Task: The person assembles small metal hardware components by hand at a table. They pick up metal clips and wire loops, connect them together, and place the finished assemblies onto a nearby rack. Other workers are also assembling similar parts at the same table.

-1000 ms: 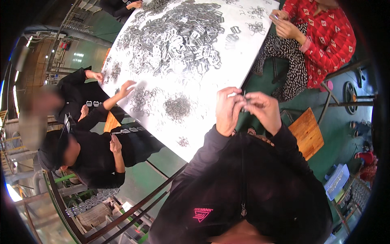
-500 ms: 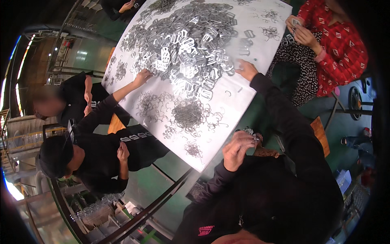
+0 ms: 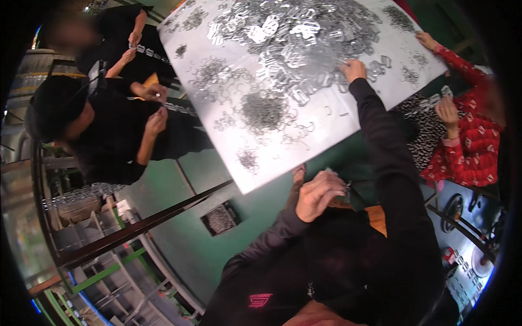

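Observation:
A large heap of shiny slotted metal plates (image 3: 304,32) covers the far part of the white table (image 3: 304,127). My right hand (image 3: 356,70) reaches to the heap's right edge, its fingers bent down among the plates; what they grip, if anything, cannot be made out. Close to my chest, off the table's near edge, my left hand (image 3: 316,196) is closed with the fingers together. A small metal piece (image 3: 346,187) shows at its fingertips. Between my hands and the heap lies a dense pile of curved wire hooks (image 3: 263,111), with loose hooks scattered around it.
Smaller hook piles (image 3: 247,160) lie near the table edges. At the left, two co-workers in black (image 3: 103,130) handle metal pieces. A co-worker in a red patterned top (image 3: 473,141) sits at the right, holding linked plates (image 3: 432,100). A box of small parts (image 3: 220,219) stands below the table.
My view has turned, so the table sits differently. My right hand's spread fingers have bent onto the plates. A co-worker's left-side hand has left the heap; the red-sleeved one reaches to the table.

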`<state>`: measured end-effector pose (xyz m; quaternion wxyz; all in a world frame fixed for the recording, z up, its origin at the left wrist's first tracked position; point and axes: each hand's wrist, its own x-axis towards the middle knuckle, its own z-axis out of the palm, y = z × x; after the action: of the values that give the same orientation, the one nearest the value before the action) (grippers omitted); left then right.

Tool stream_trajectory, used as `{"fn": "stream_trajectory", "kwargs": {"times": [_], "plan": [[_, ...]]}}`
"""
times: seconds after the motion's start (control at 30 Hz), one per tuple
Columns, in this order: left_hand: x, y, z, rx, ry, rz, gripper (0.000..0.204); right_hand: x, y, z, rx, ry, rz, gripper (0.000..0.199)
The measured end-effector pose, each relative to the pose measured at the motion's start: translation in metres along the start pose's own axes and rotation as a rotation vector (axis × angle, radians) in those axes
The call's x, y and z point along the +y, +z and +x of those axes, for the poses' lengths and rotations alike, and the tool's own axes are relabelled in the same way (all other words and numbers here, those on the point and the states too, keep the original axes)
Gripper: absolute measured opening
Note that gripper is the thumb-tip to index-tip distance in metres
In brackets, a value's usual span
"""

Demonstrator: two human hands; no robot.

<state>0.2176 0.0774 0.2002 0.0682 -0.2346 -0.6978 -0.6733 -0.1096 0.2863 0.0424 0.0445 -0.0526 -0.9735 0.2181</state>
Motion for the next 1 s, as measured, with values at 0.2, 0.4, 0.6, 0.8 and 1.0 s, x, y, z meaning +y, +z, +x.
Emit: {"fn": "stream_trajectory", "kwargs": {"times": [0.2, 0.4, 0.6, 0.8, 1.0], "plan": [[0.001, 0.012, -0.004, 0.054, -0.127, -0.105, 0.007, -0.011, -0.049, -0.044, 0.120, -0.237, 0.200, 0.022], [-0.007, 0.020, -0.009, 0.065, -0.138, -0.122, 0.006, -0.018, -0.096, -0.140, -0.366, -0.106, 1.247, 0.025], [-0.011, 0.021, 0.000, 0.075, -0.205, -0.026, 0.006, -0.030, -0.164, -0.228, -0.556, -0.097, 1.323, 0.027], [-0.010, 0.023, 0.013, 0.018, -0.124, 0.076, 0.008, -0.053, -0.201, -0.276, -0.356, 0.010, 1.230, 0.026], [-0.016, 0.024, 0.018, 0.021, -0.139, 0.048, 0.009, -0.058, -0.204, -0.288, -0.285, 0.007, 1.185, 0.020]]}}
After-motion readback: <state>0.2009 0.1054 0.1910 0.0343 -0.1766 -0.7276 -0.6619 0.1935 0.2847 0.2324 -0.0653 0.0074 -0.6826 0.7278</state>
